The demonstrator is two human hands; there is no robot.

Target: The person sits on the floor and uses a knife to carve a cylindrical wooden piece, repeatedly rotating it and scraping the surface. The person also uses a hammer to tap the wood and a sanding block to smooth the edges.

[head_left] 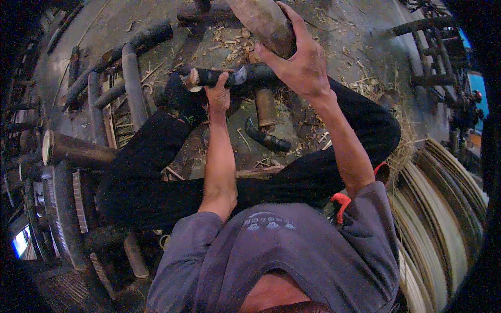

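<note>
Dark pole (209, 77): one, lying crosswise ahead of the seated person, between the knees; pale cut end at left, a pale notch along its upper side.

Left hand (217, 98): clasped on the dark pole beside the notch, thumb laid over the top; remaining fingers largely hidden beneath.

Wooden block (263, 23): one, thick, brown, smooth-faced, slanted, partly cut off by the upper edge of the view; located ahead and to the right of the left hand.

Right hand (305, 62): grasping the wooden block, thumb on the near side, fingers wrapped along the right side.

Brown tube section (265, 107): one, pointing toward the person, its far end by the dark pole.

Curved dark piece (266, 138): one, on the floor (194, 156), near the lower end of the tube section.

Wood shavings (229, 48): many, pale, scattered over the floor.

Black trousers (146, 161) and grey shirt (271, 255): worn by the person.

Pole frame (133, 78): dark, jointed, at left.

Pole with pale round end (78, 148): one, below that frame in the view.

Split strips (433, 203): long, curved-looking, stacked at lower right; straw-like fibres (402, 141) beside them.
</note>
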